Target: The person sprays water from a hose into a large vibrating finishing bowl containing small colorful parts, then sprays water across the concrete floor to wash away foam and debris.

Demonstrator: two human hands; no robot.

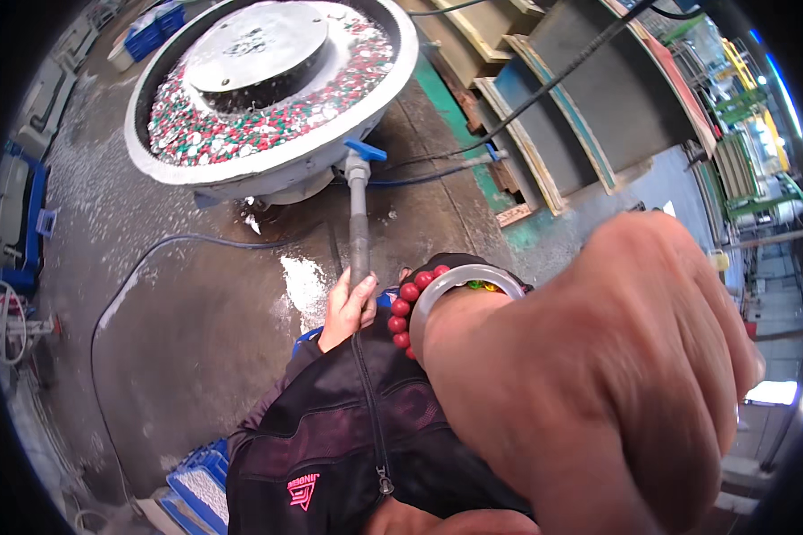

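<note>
My left hand (348, 310) is wrapped round the lower end of a grey pipe (359, 227) in front of my jacket. A valve with a blue lever (366, 150) tops the pipe, by the rim of a large round vibratory tub (268, 169). Small red, green and white pieces (241, 134) fill the tub's ring around a flat metal centre cover (257, 45). My right hand (616, 348) is raised very near the camera, fingers curled and closed; anything inside is hidden. Its wrist bears a pale bangle (424, 308) and red beads (399, 324).
A dark hose (94, 357) loops over the wet floor at left. Wood-edged boards or bins (553, 125) stand at the upper right, crossed by a black cable (544, 89). Blue crates stand at far left (36, 223), upper left (154, 34) and lower left (201, 486).
</note>
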